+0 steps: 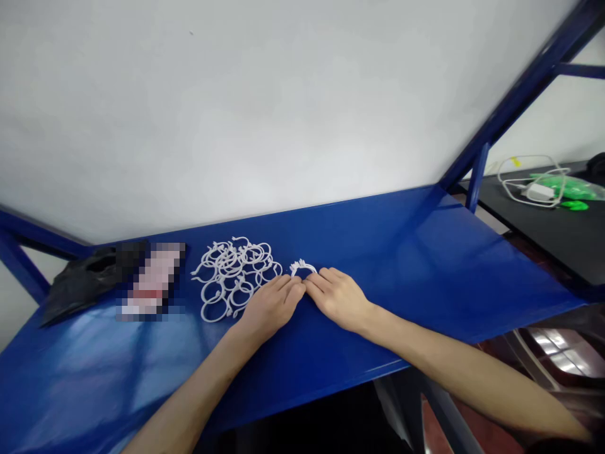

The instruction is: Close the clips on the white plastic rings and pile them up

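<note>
My left hand (276,304) and my right hand (338,297) meet over the blue tabletop, fingers curled in. Between them they grip a small bunch of white plastic rings (304,267), lined up together with little knobs along the top. The lower part of the bunch is hidden behind my fingers. Just left of my left hand lies a loose heap of similar white rings (215,309), overlapping one another. Some of these have small end tabs, and a few look open like hooks.
A black plastic bag (70,287) and a blurred-out pinkish object (155,277) lie on the left of the blue table (401,246). A white wall stands behind. To the right, a black table (558,233) holds a white cable with adapter (539,191) and green plastic packaging (567,187).
</note>
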Demonstrator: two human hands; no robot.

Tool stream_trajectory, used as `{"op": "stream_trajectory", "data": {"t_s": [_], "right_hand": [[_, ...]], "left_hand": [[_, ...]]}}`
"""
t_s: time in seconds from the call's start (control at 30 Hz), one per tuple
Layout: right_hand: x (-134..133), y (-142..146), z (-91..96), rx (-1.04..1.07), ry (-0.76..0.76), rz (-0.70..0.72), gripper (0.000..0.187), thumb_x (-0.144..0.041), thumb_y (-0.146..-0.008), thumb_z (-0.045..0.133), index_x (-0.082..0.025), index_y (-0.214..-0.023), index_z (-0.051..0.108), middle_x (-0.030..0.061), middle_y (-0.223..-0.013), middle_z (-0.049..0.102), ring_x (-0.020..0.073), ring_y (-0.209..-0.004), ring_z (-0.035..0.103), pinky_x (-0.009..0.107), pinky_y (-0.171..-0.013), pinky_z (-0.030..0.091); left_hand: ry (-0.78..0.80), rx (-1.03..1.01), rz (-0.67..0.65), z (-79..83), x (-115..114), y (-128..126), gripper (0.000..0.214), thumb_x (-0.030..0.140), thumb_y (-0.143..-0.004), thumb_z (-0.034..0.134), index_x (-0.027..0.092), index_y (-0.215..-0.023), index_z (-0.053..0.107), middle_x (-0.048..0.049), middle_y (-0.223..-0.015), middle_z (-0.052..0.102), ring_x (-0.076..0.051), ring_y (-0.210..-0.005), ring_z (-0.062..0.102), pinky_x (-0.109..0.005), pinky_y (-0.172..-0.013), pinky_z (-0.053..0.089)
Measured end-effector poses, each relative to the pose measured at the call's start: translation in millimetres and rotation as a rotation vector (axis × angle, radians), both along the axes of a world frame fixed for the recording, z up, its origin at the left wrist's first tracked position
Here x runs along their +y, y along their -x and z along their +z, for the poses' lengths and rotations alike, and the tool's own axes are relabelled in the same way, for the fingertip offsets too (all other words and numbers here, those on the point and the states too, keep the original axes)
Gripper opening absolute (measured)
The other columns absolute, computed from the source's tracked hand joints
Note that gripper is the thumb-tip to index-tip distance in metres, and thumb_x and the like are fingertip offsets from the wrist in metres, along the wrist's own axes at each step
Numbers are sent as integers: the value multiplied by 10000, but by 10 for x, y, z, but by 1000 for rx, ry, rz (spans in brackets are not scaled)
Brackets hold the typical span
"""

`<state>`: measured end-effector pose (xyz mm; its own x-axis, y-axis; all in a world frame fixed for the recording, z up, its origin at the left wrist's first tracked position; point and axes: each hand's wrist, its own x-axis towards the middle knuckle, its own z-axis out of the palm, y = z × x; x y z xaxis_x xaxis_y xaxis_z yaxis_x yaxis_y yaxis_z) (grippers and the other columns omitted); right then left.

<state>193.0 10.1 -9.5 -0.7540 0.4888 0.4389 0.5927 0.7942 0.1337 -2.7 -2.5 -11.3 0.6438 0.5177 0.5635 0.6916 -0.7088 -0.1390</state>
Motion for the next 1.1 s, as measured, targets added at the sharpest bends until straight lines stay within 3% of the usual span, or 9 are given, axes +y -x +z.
{"op": "stream_trajectory", "data": {"t_s": [0.1, 0.17, 0.27, 0.37, 0.5, 0.7, 1.1], "right_hand": [[50, -50, 66, 104, -28, 76, 229, -123, -1023, 433, -114, -1105, 647, 126, -1227, 699, 178, -823, 633, 330, -686, 501], [64, -73, 111, 191, -49, 125, 248, -155, -1026, 455, -104, -1207, 617, 145, -1352, 640, 164, -858, 659, 318, -715, 535], [87, -114, 163, 325, -37, 150, 259, -178, -1011, 500, -107, -1233, 613, 141, -1291, 669, 159, -903, 690, 290, -729, 569], [150, -169, 171, 408, 51, 62, 232, -199, -1007, 511, -136, -1178, 654, 120, -1175, 691, 135, -789, 690, 277, -670, 582], [249, -220, 118, 450, 182, -30, 236, -239, -1017, 498, -163, -1135, 688, 102, -1134, 673, 116, -705, 662, 282, -618, 585], [274, -211, 62, 430, 314, -18, 252, -264, -1026, 481, -175, -1113, 700, 91, -1145, 668, 141, -808, 689, 302, -697, 612], [317, -172, 49, 385, 408, -27, 249, -277, -1028, 470, -192, -1076, 699, 80, -1127, 677, 150, -823, 693, 305, -725, 596]], "left_hand": [[-7, -60, -23, 50, 44, 77, 322, 81, -993, 338, 181, -912, 633, -43, -916, 728, -161, -871, 684, -308, -895, 563], [22, -103, 52, 54, 93, 194, 344, 88, -988, 335, 187, -1012, 663, -51, -979, 744, -179, -975, 695, -342, -964, 551], [123, -130, 247, 79, 184, 465, 381, 104, -969, 359, 187, -1165, 676, -94, -1090, 742, -217, -1055, 689, -362, -946, 553], [188, -73, 362, 169, 254, 750, 319, 153, -955, 440, 197, -1100, 721, -88, -1059, 748, -219, -1008, 689, -334, -879, 558], [288, 44, 412, 292, 277, 961, 285, 250, -955, 487, 205, -1041, 755, -74, -1008, 771, -268, -989, 680, -414, -920, 521], [270, -16, 509, 392, 219, 1011, 355, 378, -982, 463, 216, -1070, 766, -81, -1069, 778, -286, -977, 708, -410, -860, 500], [763, -79, 453, 544, 164, 1010, 340, 508, -926, 533, 334, -786, 789, 44, -1025, 785, -215, -1015, 701, -268, -821, 470]]}}
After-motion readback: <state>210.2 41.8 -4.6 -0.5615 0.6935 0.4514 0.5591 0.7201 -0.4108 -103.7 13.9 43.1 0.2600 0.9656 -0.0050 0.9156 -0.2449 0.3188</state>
